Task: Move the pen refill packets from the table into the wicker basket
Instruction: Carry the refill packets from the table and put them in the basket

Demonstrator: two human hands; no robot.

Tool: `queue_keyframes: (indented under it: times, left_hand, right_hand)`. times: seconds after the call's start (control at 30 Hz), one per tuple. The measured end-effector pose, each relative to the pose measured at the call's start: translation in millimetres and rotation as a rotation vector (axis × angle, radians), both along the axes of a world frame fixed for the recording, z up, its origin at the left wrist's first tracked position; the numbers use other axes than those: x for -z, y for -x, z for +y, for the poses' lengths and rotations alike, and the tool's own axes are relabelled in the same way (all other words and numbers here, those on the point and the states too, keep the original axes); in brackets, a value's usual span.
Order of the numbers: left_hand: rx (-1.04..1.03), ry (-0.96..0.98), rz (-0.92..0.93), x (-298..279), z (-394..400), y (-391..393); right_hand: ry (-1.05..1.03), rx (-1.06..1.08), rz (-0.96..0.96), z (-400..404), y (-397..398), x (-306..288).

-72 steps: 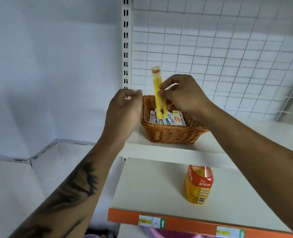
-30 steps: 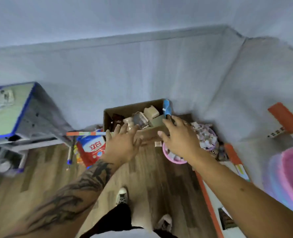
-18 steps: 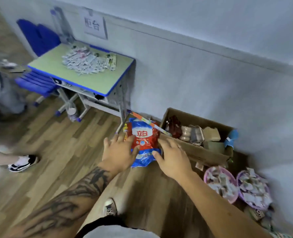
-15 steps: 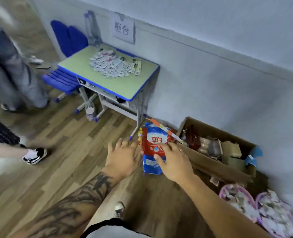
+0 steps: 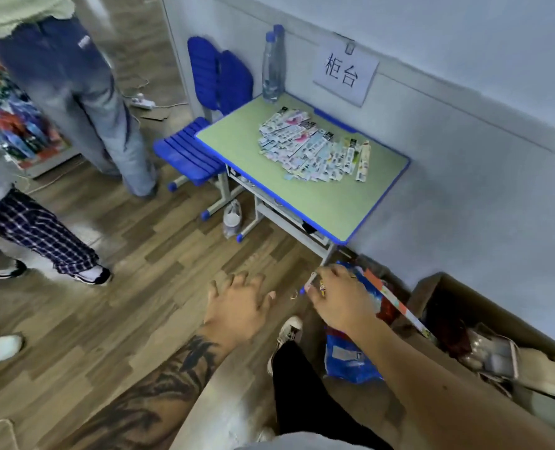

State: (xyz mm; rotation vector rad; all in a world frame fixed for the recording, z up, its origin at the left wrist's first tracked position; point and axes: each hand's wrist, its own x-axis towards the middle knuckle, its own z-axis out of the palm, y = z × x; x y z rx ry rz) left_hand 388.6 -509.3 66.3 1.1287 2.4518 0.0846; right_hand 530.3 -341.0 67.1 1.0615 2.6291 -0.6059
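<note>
In the head view, the left hand (image 5: pixel 237 303) and right hand (image 5: pixel 341 300) hung forward with loosely spread fingers, holding nothing, seemingly free for the next pickup. The pen refill packets (image 5: pixel 315 147) lay heaped on the table (image 5: pixel 321 206), well ahead of both hands; the wicker basket was out of view.

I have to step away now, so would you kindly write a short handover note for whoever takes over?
Left hand: open, empty, held out in front.
Right hand: open, empty, fingers loosely bent.
Pen refill packets: a large pile on the green table, ahead of both hands, untouched.
Wicker basket: not in view.
Done: cannot tell from this view.
Left: step to the table, pick up packets, carry them to the basket, repeat.
</note>
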Motion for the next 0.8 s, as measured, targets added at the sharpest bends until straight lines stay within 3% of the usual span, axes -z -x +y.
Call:
queue_keyframes:
  times: [0.33,0.43,0.57,0.8]
  left_hand:
    - [-0.046,0.146,0.088,5,126,163]
    - [-0.009,0.092,0.159,6,179,206]
    - [0.014,0.055,0.115,12,247,253]
    - [0.231,0.027,0.047,40,392,342]
  right_hand:
    - [0.075,0.104,0.110,148,178,37]
    - [0.095,0.159,0.104,187,211,43]
    - [0.110,0.233,0.092,230,246,45]
    - [0.171,0.590,0.176,304,309,62]
